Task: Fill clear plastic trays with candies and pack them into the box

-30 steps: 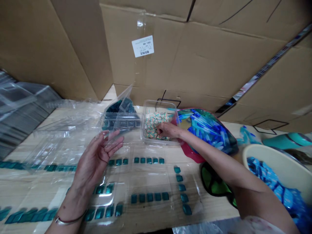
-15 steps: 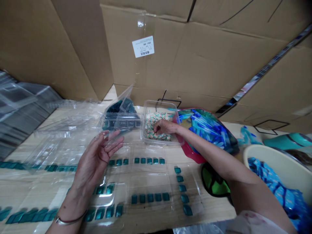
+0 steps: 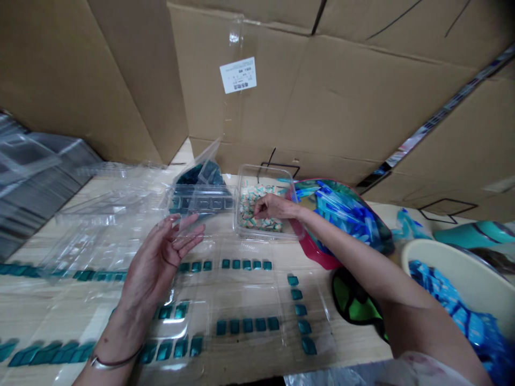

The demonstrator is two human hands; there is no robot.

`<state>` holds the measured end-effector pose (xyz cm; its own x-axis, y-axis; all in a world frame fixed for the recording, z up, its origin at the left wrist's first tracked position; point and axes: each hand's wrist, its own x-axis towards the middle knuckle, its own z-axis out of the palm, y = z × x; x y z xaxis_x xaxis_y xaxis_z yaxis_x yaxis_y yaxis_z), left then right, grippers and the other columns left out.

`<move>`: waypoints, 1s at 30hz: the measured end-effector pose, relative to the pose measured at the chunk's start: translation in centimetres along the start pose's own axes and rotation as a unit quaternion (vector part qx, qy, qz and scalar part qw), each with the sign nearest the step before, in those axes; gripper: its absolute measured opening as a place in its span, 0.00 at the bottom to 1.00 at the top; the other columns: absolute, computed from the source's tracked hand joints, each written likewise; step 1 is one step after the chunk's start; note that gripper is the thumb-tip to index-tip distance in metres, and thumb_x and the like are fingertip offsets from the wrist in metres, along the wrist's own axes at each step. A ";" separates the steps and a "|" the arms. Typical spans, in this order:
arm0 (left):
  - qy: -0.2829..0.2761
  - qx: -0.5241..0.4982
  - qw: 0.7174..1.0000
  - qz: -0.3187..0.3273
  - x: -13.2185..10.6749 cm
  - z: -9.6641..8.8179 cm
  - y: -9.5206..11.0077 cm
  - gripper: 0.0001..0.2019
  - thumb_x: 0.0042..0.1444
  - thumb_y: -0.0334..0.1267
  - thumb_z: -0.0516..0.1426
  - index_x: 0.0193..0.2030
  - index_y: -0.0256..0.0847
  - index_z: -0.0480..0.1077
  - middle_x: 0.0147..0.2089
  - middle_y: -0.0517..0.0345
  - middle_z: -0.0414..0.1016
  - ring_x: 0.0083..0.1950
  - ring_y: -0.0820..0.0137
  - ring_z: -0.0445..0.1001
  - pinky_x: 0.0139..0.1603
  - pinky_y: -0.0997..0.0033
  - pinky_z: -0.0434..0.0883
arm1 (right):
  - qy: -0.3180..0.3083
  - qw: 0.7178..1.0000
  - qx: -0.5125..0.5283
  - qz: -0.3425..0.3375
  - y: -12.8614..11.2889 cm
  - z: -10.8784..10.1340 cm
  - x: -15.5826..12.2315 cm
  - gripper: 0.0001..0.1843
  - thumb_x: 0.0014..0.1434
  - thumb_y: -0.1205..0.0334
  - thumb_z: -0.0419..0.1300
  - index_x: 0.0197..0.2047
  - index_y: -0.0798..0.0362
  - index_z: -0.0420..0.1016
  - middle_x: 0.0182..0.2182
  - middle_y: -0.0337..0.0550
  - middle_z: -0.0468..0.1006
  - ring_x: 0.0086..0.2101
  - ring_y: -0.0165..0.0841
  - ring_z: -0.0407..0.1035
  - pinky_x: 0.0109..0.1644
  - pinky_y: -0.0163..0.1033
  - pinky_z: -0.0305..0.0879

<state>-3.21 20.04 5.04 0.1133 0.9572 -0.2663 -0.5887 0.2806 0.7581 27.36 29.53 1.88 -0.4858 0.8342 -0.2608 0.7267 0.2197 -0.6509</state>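
Note:
My left hand (image 3: 159, 260) hovers palm-up with fingers spread over clear plastic blister trays (image 3: 241, 295) that hold rows of small teal pieces (image 3: 245, 264). It holds nothing. My right hand (image 3: 271, 206) reaches into a clear plastic tub (image 3: 263, 174) of small white, orange and green packets (image 3: 251, 201), its fingers pinched together among them. Whether a packet is between the fingers I cannot make out.
Cardboard boxes (image 3: 322, 91) wall off the back. Stacks of clear trays (image 3: 100, 209) lie left, dark trays (image 3: 36, 182) farther left. A bag of blue wrapped items (image 3: 341, 212) in a red basket and a cream bowl (image 3: 446, 262) of blue items sit right.
My right hand has shifted slightly up and back inside the tub of packets. My left hand has stayed where it was, fingers spread.

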 end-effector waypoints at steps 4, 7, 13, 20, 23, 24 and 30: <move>0.002 -0.003 1.000 -0.001 0.0 0.0 -0.1 0.06 0.58 0.36 0.56 0.41 0.41 0.70 0.51 0.46 0.76 0.46 0.59 0.78 0.50 0.59 0.74 | -0.026 0.997 0.058 0.049 0.0 -0.2 0.0 0.08 0.48 0.63 0.63 0.32 0.58 0.76 0.21 0.35 0.73 0.23 0.25 0.65 0.28 0.29 0.59; 0.002 -0.005 1.000 0.001 0.0 -0.1 0.0 0.07 0.58 0.36 0.56 0.42 0.41 0.70 0.51 0.46 0.76 0.46 0.59 0.78 0.51 0.59 0.73 | -0.026 0.998 -0.008 0.050 0.0 0.2 0.2 0.05 0.47 0.69 0.63 0.31 0.59 0.77 0.23 0.37 0.74 0.25 0.25 0.66 0.29 0.29 0.59; 0.006 -0.005 1.000 -0.002 0.0 -0.1 0.1 0.07 0.57 0.36 0.56 0.42 0.40 0.70 0.51 0.45 0.76 0.46 0.58 0.77 0.50 0.59 0.74 | 0.002 0.986 -0.163 -0.033 -0.6 0.8 0.1 0.09 0.45 0.69 0.67 0.33 0.58 0.78 0.32 0.41 0.75 0.33 0.29 0.66 0.35 0.31 0.57; 0.007 -0.006 1.000 -0.004 0.0 0.0 0.0 0.07 0.57 0.36 0.56 0.42 0.39 0.69 0.52 0.44 0.75 0.46 0.58 0.78 0.49 0.60 0.74 | -0.009 0.980 -0.180 -0.082 -0.6 1.1 0.2 0.01 0.47 0.71 0.64 0.27 0.57 0.76 0.30 0.42 0.74 0.32 0.29 0.66 0.36 0.32 0.56; 0.007 -0.005 1.000 -0.004 0.0 0.0 0.1 0.07 0.57 0.36 0.56 0.42 0.39 0.69 0.51 0.45 0.76 0.46 0.59 0.78 0.50 0.60 0.74 | -0.005 0.996 -0.076 -0.041 -0.3 0.3 0.1 0.03 0.48 0.66 0.63 0.26 0.58 0.75 0.23 0.38 0.72 0.26 0.27 0.64 0.31 0.31 0.56; 0.006 -0.006 1.000 -0.003 0.0 0.0 0.1 0.07 0.58 0.36 0.56 0.43 0.39 0.69 0.51 0.45 0.76 0.46 0.59 0.78 0.50 0.60 0.74 | -0.008 0.999 -0.032 -0.022 -0.1 0.0 0.0 0.05 0.48 0.64 0.64 0.27 0.58 0.74 0.22 0.36 0.71 0.24 0.26 0.63 0.30 0.31 0.56; 0.003 -0.007 1.000 -0.001 -0.1 -0.1 0.1 0.07 0.58 0.36 0.56 0.43 0.40 0.68 0.52 0.45 0.75 0.46 0.59 0.77 0.51 0.58 0.73 | -0.053 0.995 0.051 0.067 0.4 -1.1 0.1 0.10 0.42 0.64 0.67 0.30 0.57 0.74 0.21 0.34 0.73 0.22 0.26 0.64 0.27 0.31 0.59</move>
<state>-3.35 20.00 5.05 0.1103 0.9561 -0.2716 -0.6003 0.2819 0.7485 28.13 30.26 2.37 -0.4400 0.7933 -0.4208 0.7377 0.0521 -0.6731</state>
